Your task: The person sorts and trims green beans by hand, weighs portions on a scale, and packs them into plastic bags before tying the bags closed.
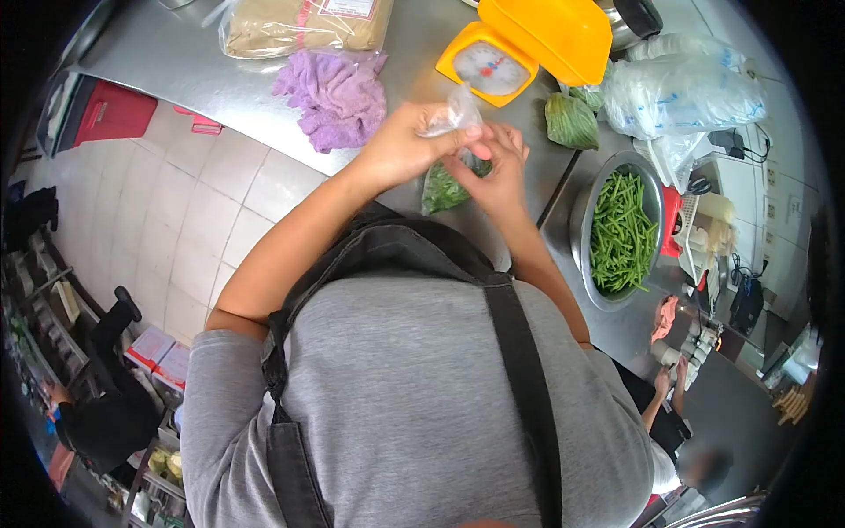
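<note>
Both my hands are at the gathered neck of a clear plastic bag (444, 187) with cut green beans inside. My left hand (412, 139) pinches the bunched top of the plastic, which sticks up above the fingers. My right hand (495, 167) grips the neck just beside it, thumb and fingers closed. The filled part of the bag hangs below the hands, partly hidden by the right one. Beyond them stands a yellow kitchen scale (487, 66) with a round dial. To the right, a metal bowl (581, 224) holds a heap of cut green beans (623, 233).
Filled green bags (572, 121) lie right of the scale, near a large pack of clear plastic bags (687, 92). A purple cloth (339, 97) and a brown package (304, 26) lie on the steel counter's left part. Other people work at lower left and lower right.
</note>
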### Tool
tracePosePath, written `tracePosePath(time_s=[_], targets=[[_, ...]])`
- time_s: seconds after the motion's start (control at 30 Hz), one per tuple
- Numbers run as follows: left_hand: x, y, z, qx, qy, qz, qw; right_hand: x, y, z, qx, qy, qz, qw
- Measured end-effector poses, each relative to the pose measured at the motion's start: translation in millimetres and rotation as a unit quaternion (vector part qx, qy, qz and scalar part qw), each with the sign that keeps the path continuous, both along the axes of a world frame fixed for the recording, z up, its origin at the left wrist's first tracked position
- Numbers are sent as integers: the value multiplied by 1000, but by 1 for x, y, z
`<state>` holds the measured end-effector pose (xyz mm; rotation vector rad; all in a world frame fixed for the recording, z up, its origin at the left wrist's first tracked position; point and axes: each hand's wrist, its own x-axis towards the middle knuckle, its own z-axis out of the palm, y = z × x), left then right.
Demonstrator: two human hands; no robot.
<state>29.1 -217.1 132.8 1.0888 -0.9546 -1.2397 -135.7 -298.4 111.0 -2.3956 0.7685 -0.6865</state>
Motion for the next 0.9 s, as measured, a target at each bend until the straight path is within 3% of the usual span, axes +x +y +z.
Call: tracePosePath(time_s=[0.07,0.1,0.13,0.17,0.27,0.37,0.47,0.57,0.63,0.7,0.73,0.8,0.9], targets=[[0,-2,-4,-36,-128,-3,991,1,-11,-1,-10,-16,47,999],[1,-2,-4,-106,-294,51,948,1,-15,-8,17,-33,47,998],[2,-2,2,-173,-450,103,870,-1,-19,-22,43,-51,47,997],[3,-2,5,-234,-589,153,758,-1,-20,-30,69,-68,48,994],[-2,-4,-13,-249,-608,133,742,-3,-12,-40,-81,-92,26,992],[9,9,-16,-108,-620,25,777,-2,-10,-39,-85,-107,34,990],[5,16,-20,-28,-320,-93,942,1,-6,-36,-78,-113,13,990],[-5,10,-17,-54,-150,-143,977,2,-7,-38,-105,-111,45,987],[-3,8,-12,-91,-318,-72,941,2,-8,-44,-105,-120,22,987],[-2,7,-12,-170,-527,26,832,-1,-7,-48,-107,-114,10,988],[-1,8,-12,-124,-549,-21,826,-2,-8,-48,-110,-106,12,988],[4,10,-9,-33,-587,-115,801,-1,-9,-46,-108,-107,21,988],[-2,10,-8,-96,-369,-135,914,1,-6,-43,-68,-134,28,988]])
